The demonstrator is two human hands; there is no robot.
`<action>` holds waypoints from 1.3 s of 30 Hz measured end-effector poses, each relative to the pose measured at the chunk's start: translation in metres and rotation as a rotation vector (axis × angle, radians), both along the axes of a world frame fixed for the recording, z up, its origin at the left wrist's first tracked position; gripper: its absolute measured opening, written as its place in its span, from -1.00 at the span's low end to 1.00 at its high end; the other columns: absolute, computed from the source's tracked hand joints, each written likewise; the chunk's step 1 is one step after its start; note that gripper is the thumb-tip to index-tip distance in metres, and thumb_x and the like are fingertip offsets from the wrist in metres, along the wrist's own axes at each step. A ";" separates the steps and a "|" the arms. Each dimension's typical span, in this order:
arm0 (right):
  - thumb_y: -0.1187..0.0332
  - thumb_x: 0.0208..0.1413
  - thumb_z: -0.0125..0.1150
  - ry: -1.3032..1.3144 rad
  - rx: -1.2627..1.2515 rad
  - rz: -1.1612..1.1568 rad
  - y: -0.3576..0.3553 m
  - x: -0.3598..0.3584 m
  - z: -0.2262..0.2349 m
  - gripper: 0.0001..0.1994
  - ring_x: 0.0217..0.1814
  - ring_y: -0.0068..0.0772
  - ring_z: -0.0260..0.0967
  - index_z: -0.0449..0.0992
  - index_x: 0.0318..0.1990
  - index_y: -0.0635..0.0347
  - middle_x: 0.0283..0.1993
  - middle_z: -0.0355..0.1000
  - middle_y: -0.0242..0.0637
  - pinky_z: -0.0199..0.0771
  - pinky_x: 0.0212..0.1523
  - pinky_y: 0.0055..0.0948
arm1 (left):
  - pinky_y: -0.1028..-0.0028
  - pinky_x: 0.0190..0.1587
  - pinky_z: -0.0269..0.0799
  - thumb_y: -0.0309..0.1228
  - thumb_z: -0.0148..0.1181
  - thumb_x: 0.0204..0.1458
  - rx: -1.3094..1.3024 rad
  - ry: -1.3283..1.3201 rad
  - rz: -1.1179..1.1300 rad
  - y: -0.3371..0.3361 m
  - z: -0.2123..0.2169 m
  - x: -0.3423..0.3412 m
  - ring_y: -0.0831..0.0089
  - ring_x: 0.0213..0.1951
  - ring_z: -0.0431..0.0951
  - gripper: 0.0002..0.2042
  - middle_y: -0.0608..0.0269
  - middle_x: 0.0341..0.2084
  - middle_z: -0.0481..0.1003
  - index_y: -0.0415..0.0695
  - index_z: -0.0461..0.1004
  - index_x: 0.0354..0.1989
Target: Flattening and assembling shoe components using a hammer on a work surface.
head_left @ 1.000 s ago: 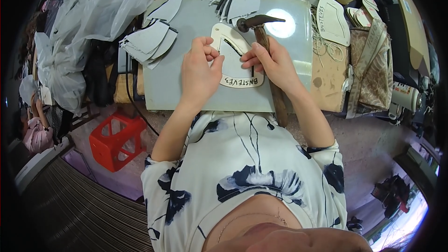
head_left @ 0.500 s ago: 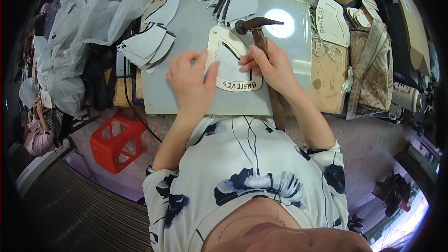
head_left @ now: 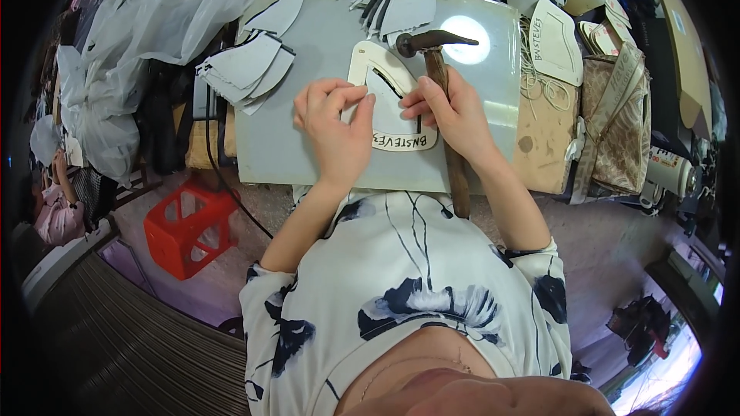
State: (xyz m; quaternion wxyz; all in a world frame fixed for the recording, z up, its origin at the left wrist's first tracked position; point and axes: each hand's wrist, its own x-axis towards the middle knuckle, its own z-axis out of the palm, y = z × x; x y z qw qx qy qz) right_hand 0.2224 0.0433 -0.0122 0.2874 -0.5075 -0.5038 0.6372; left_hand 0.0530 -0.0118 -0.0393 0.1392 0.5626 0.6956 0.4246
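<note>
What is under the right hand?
The hammer's wooden handle runs beneath the right hand, showing above and below it; part of the cream template disappears there too. The handle's middle is covered, so whether it is gripped cannot be told.

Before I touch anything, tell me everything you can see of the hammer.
The hammer has a dark, metal-looking head with a blunt round face toward the left and a curved, tapering point toward the right. Its brown handle looks wooden. The head is at the far end; the handle slants toward the person, its near end reaching past the near edge of the grey work surface. The right hand covers the handle's middle; how firmly it grips is hidden.
</note>
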 end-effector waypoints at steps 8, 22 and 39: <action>0.28 0.33 -0.02 -0.020 0.046 0.002 -0.002 -0.001 -0.003 -0.78 -0.36 -0.50 0.56 0.35 -0.21 0.30 -0.38 0.55 -0.25 0.48 -0.38 -0.54 | 0.19 0.13 0.02 -0.52 0.29 -0.12 0.043 0.023 -0.042 0.002 0.000 0.002 0.31 -0.09 0.39 -0.91 0.40 -0.32 0.46 -0.04 0.52 -0.45; 0.25 0.33 -0.03 -0.045 0.065 0.001 -0.001 -0.001 -0.005 -0.75 -0.38 -0.48 0.57 0.35 -0.21 0.31 -0.39 0.56 -0.24 0.49 -0.40 -0.52 | 0.33 0.11 0.31 -0.60 0.30 -0.06 -0.004 -0.246 -0.018 -0.001 -0.004 0.002 0.27 -0.13 0.57 -0.68 0.27 -0.30 0.60 -0.21 0.39 -0.10; 0.38 0.13 0.26 0.029 0.043 0.087 0.000 0.007 0.013 -0.78 -0.43 -0.65 0.47 0.31 -0.22 0.16 -0.36 0.49 -0.36 0.25 -0.67 -0.70 | 0.63 -0.14 0.44 -0.68 0.27 0.01 0.185 -1.007 0.026 0.009 0.039 -0.020 0.57 -0.25 0.55 -0.56 -0.02 -0.28 0.58 -0.28 0.20 0.02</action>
